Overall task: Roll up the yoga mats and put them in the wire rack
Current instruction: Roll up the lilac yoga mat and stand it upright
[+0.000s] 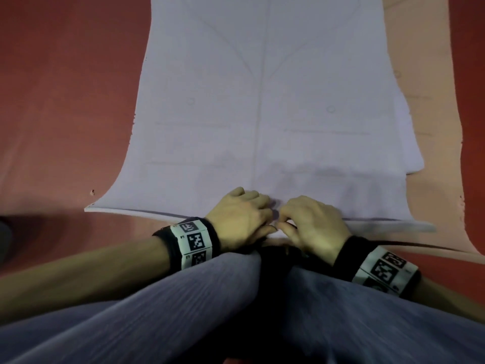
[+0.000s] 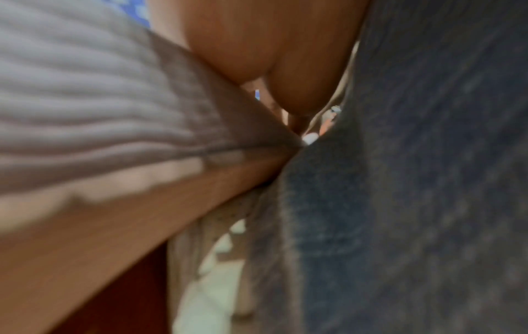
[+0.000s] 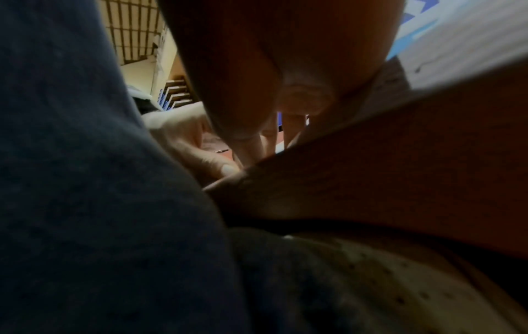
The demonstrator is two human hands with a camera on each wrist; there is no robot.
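A lavender yoga mat (image 1: 262,101) lies flat on the floor, stretching away from me. My left hand (image 1: 244,211) and right hand (image 1: 304,216) sit side by side at the middle of its near edge. On both, the fingers curl over the top and the thumbs tuck under, pinching that edge. The left wrist view shows the mat's ribbed underside (image 2: 85,101) lifted beside the left hand's fingers (image 2: 285,56). The right wrist view shows the same ribbed underside (image 3: 471,40) above the right hand's fingers (image 3: 257,79). No wire rack shows in any view.
A peach mat (image 1: 430,101) lies under the lavender one and sticks out on the right, with another pale layer (image 1: 410,145) between them. Red floor (image 1: 65,101) lies on the left. My knees in blue-grey trousers (image 1: 183,298) are just behind the hands.
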